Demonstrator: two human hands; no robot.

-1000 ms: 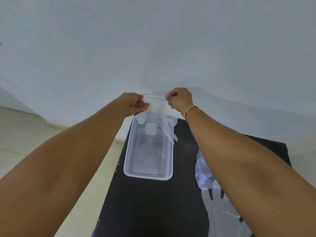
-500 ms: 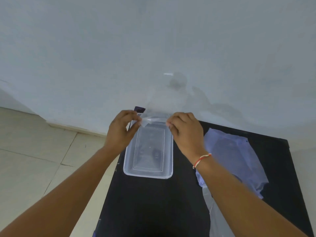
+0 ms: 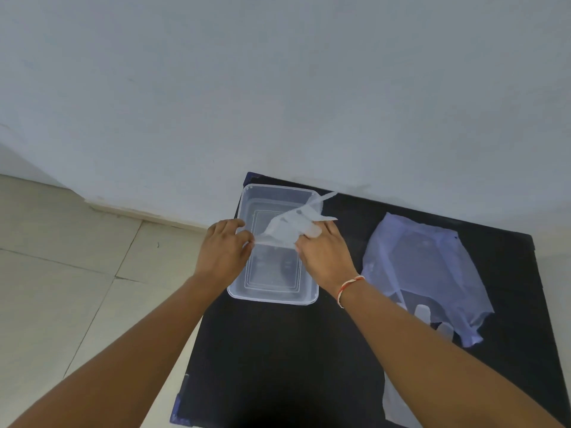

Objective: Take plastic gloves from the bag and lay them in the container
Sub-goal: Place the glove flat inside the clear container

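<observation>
Head view: left hand point(image 3: 224, 251) and right hand point(image 3: 323, 254) each have a pinching grip on the thin translucent plastic glove point(image 3: 289, 228), held over the clear rectangular plastic container point(image 3: 272, 296). Glove fingers trail past the far right rim, so they may drape outside. The container sits near the black desk point(image 3: 278, 350) left edge; a nudge could tip it. The pale plastic bag point(image 3: 423, 267) lies well apart, right.
</observation>
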